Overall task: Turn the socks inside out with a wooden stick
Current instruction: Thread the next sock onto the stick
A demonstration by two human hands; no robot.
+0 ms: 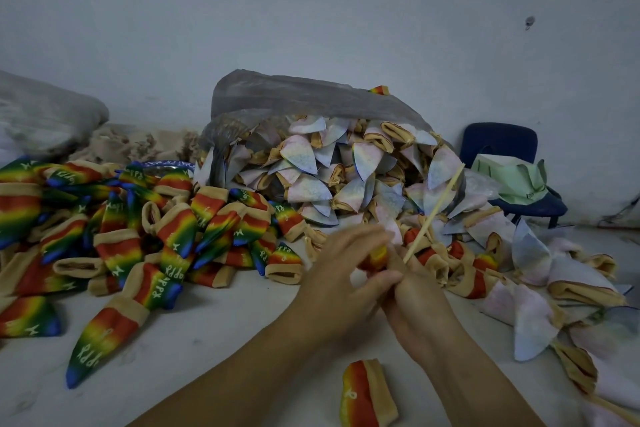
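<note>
My left hand (341,274) and my right hand (414,302) meet at mid-frame over the white surface. Between them sits a bunched rainbow sock (375,258), which the fingers of my left hand curl round. A thin wooden stick (437,209) rises up and to the right from my right hand, which grips its lower end beside the sock. Most of the sock is hidden by my fingers.
A pile of rainbow socks (114,236) spreads over the left. A clear plastic bag (311,97) spills pale inside-out socks (332,170) behind and to the right. One rainbow sock (367,395) lies near my forearms. A blue chair (502,146) holds a green bag (516,180).
</note>
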